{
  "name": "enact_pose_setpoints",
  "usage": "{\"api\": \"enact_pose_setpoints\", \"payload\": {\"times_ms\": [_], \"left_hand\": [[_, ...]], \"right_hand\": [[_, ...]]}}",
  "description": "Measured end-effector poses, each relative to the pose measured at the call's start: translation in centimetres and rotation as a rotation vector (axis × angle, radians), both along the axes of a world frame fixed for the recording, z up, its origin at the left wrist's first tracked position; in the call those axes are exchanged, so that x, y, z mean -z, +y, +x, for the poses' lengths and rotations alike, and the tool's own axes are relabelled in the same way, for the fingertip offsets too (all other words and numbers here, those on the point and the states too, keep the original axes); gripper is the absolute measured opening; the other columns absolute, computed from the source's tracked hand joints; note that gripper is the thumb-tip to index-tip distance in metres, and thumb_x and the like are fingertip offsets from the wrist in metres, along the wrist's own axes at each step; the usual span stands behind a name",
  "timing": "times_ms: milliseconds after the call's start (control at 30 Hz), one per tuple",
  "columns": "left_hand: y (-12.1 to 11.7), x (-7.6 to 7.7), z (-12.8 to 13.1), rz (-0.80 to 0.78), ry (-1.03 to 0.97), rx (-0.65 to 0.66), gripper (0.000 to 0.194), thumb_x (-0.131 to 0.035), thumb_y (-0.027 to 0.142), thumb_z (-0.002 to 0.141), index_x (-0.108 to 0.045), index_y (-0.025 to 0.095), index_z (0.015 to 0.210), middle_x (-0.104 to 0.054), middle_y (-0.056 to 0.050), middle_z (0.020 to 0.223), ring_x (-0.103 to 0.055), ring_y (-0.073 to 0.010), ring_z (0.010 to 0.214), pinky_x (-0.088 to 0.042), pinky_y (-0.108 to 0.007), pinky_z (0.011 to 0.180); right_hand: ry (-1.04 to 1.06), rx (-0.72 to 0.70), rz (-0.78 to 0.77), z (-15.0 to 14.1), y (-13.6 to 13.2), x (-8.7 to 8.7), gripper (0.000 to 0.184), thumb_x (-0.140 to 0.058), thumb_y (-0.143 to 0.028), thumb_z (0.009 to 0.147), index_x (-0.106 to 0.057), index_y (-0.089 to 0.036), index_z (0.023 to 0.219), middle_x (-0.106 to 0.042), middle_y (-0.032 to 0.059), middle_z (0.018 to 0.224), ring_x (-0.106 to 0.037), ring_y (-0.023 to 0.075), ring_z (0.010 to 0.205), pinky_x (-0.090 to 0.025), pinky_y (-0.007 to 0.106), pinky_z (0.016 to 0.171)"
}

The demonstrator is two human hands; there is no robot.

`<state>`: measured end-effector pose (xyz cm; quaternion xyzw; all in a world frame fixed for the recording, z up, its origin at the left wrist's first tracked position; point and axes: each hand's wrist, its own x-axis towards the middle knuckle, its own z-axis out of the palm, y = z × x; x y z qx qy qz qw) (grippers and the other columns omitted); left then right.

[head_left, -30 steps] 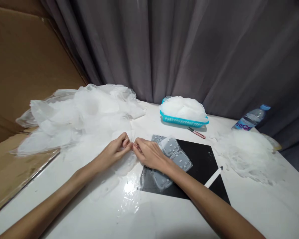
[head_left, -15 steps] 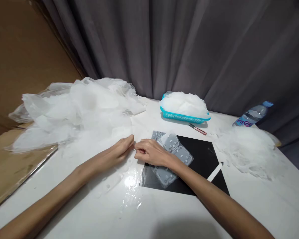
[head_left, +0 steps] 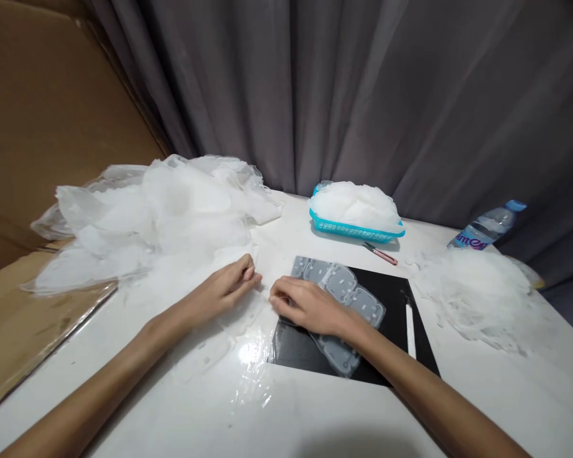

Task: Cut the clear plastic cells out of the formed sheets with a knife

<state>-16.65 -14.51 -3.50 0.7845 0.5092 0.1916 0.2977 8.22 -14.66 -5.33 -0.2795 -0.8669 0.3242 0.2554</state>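
My left hand (head_left: 223, 291) is closed, thumb and fingers pinched together beside the near edge of a pile of sheer white pieces (head_left: 172, 203). What it holds, if anything, is too small to make out. Just to its right, with a small gap between, my right hand (head_left: 310, 306) has its fingers curled in and pressed together; whatever lies in them is hidden. Beneath the right hand and wrist are grey patterned sheets with rounded panels (head_left: 365, 302), lying on a black mat (head_left: 395, 289). A white pen-like stick (head_left: 410, 331) rests on the mat beside my right forearm.
A turquoise basket (head_left: 358, 230) heaped with white pieces stands at the back. In front of it lie small pink-handled snips (head_left: 382, 254). To the right are another sheer white heap (head_left: 482, 299) and a water bottle (head_left: 489, 226). Cardboard (head_left: 52, 114) stands at the left.
My hands were touching and have come apart, the right one shifting right. The grey sheets have slid to the right on the mat. The white stick has swung more upright.
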Motion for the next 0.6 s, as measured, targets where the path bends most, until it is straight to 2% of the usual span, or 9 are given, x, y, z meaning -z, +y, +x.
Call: {"api": "enact_pose_setpoints", "payload": {"times_ms": [67, 133, 233, 300, 367, 400, 500, 600], "left_hand": [[-0.1, -0.3, -0.1, 0.080, 0.007, -0.013, 0.033, -0.046, 0.048, 0.106, -0.036, 0.024, 0.086, -0.049, 0.002, 0.083, -0.047, -0.0177, 0.073, -0.042, -0.032, 0.072], [-0.1, -0.6, -0.2, 0.187, 0.066, -0.010, 0.033, -0.047, 0.048, 0.105, -0.039, 0.024, 0.083, -0.054, -0.001, 0.090, -0.052, -0.0205, 0.083, -0.044, -0.034, 0.080], [-0.1, -0.9, -0.5, 0.345, 0.191, -0.062, 0.034, -0.049, 0.051, 0.101, -0.045, 0.023, 0.082, -0.057, -0.008, 0.106, -0.053, -0.0274, 0.101, -0.045, -0.040, 0.091], [-0.1, -1.0, -0.9, 0.370, 0.272, -0.175, 0.036, -0.050, 0.058, 0.097, -0.048, 0.023, 0.090, -0.058, -0.011, 0.110, -0.053, -0.0318, 0.106, -0.045, -0.044, 0.093], [-0.2, -1.1, -1.4, 0.312, 0.332, -0.314, 0.048, -0.052, 0.067, 0.093, -0.049, 0.021, 0.103, -0.059, -0.014, 0.112, -0.055, -0.0358, 0.110, -0.046, -0.048, 0.096], [-0.1, -1.2, -1.8, 0.261, 0.346, -0.378, 0.058, -0.053, 0.073, 0.090, -0.049, 0.019, 0.110, -0.059, -0.016, 0.115, -0.056, -0.0376, 0.113, -0.046, -0.050, 0.098], [0.3, -2.2, -2.8, 0.100, 0.348, -0.508, 0.080, -0.055, 0.082, 0.084, -0.048, 0.016, 0.128, -0.060, -0.019, 0.129, -0.058, -0.0398, 0.122, -0.046, -0.051, 0.104], [1.5, -4.0, -3.4, -0.012, 0.379, -0.596, 0.075, -0.035, 0.082, 0.095, -0.053, 0.018, 0.129, -0.061, -0.018, 0.136, -0.058, -0.0414, 0.126, -0.043, -0.058, 0.107]], "right_hand": [[-0.091, 0.004, 0.099, -0.2, -0.6, -0.9, 0.012, -0.049, -0.024, 0.107, -0.060, -0.021, 0.109, -0.064, 0.0028, 0.102, -0.061, 0.0174, 0.092, -0.047, 0.030, 0.085], [-0.169, 0.006, 0.188, 0.2, -1.5, -2.1, 0.018, -0.048, -0.023, 0.109, -0.061, -0.020, 0.121, -0.065, 0.0069, 0.112, -0.062, 0.0211, 0.106, -0.050, 0.033, 0.093], [-0.221, 0.053, 0.262, 2.6, -3.7, -3.6, 0.026, -0.051, -0.027, 0.108, -0.058, -0.021, 0.133, -0.062, 0.0112, 0.126, -0.057, 0.0251, 0.122, -0.053, 0.040, 0.102], [-0.266, 0.127, 0.292, 5.0, -5.8, -3.5, 0.038, -0.059, -0.035, 0.105, -0.055, -0.021, 0.139, -0.059, 0.0137, 0.135, -0.054, 0.0287, 0.129, -0.055, 0.044, 0.105], [-0.297, 0.259, 0.349, 7.2, -8.0, -2.3, 0.063, -0.067, -0.049, 0.098, -0.047, -0.018, 0.150, -0.053, 0.0196, 0.145, -0.050, 0.0353, 0.138, -0.056, 0.050, 0.106], [-0.294, 0.327, 0.409, 8.2, -9.1, -1.3, 0.065, -0.066, -0.049, 0.099, -0.046, -0.018, 0.152, -0.053, 0.0209, 0.145, -0.051, 0.0364, 0.139, -0.057, 0.051, 0.105], [-0.323, 0.509, 0.473, 9.7, -11.1, 1.7, 0.062, -0.061, -0.048, 0.101, -0.048, -0.012, 0.150, -0.061, 0.0228, 0.135, -0.062, 0.0360, 0.127, -0.062, 0.048, 0.098], [-0.374, 0.525, 0.604, 9.7, -11.4, 3.6, 0.045, -0.057, -0.044, 0.104, -0.062, -0.011, 0.135, -0.071, 0.0201, 0.121, -0.070, 0.0336, 0.109, -0.064, 0.045, 0.088]]}}
